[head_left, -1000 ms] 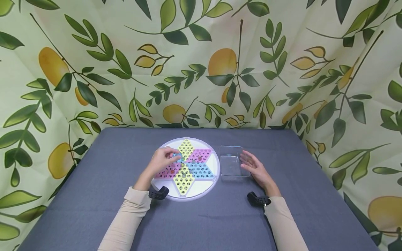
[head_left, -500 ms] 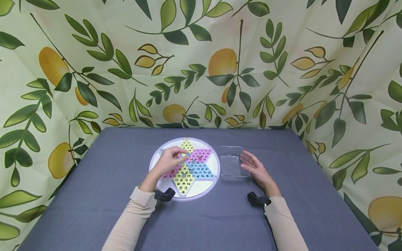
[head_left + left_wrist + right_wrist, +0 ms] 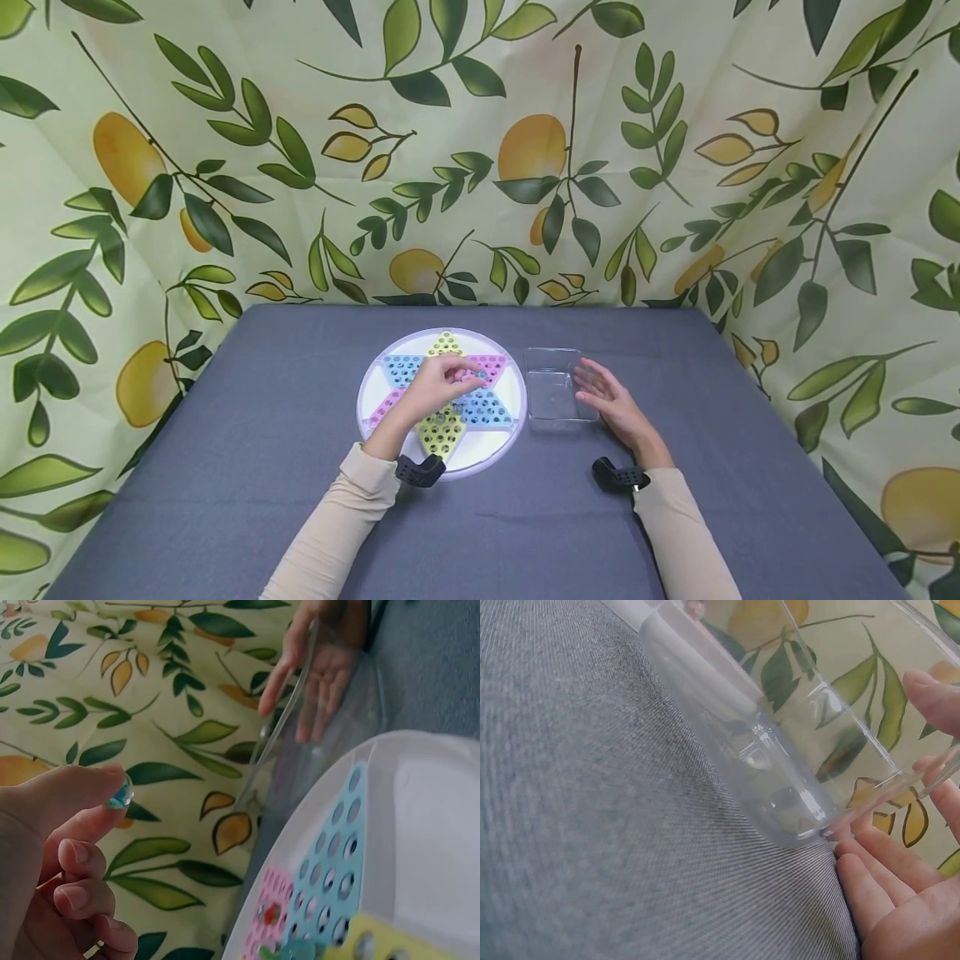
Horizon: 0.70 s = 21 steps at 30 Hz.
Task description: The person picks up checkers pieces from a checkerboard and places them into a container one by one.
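Observation:
My left hand (image 3: 435, 390) is over the round white Chinese checkers board (image 3: 487, 457), above its right half in the head view. Between thumb and forefinger it pinches a clear glass marble with blue inside (image 3: 121, 795); its other fingers are curled. A few marbles sit in the board's holes, among them a red one (image 3: 271, 913) on a pink section. To the right of the board stands a clear box (image 3: 552, 407). My right hand (image 3: 613, 406) is at the box's right side, fingers loosely extended along the wall and thumb near the rim.
A grey cloth (image 3: 517, 533) covers the table. Behind it hangs a curtain (image 3: 465, 192) printed with leaves and fruit. The box stands close beside the board's right edge. A black wrist strap camera (image 3: 422, 471) sits below my left hand.
My left hand has lifted the marble from the board's left-centre and carried it rightwards across the board, towards the box. My right hand and the box have stayed in place.

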Each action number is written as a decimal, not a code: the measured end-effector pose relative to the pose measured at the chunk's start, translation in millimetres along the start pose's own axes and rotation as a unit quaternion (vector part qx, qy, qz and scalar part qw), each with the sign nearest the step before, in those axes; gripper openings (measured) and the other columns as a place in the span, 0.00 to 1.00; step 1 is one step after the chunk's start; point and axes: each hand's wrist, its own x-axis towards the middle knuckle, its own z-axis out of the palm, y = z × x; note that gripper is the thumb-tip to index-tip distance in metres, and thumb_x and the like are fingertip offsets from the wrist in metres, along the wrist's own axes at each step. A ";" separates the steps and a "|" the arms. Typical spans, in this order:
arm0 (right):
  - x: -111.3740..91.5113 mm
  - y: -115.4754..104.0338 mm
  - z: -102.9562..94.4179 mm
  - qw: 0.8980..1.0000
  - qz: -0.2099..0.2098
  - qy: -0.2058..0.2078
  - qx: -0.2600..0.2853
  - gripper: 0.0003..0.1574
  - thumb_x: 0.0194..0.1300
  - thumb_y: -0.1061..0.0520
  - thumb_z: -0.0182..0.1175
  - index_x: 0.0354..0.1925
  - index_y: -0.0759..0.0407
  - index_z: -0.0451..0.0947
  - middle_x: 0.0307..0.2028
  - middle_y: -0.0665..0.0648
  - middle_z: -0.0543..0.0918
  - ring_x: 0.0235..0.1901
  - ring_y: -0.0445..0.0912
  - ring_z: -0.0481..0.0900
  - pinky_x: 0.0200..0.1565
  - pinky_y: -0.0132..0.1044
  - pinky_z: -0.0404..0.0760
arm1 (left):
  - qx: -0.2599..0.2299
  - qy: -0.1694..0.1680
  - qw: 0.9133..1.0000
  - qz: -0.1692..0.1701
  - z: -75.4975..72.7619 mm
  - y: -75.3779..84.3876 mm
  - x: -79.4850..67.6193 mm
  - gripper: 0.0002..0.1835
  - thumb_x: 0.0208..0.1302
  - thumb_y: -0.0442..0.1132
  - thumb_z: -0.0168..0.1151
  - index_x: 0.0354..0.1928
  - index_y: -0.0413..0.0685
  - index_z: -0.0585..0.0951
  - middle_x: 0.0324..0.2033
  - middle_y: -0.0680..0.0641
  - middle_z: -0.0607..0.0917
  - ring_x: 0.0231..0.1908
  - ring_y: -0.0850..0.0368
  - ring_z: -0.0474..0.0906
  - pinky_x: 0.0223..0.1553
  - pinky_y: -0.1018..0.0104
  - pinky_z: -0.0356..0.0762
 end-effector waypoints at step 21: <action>-0.3 2.7 -5.3 0.999 -0.027 -0.042 -0.010 0.50 0.66 0.54 0.60 0.75 0.57 0.44 0.73 0.74 0.50 0.68 0.38 0.66 0.56 0.16 0.68 | -0.046 0.010 0.999 0.009 57.3 -0.5 7.0 0.12 0.58 0.37 0.67 0.41 0.38 0.85 0.19 0.56 0.65 0.23 0.68 0.59 0.26 0.79 0.59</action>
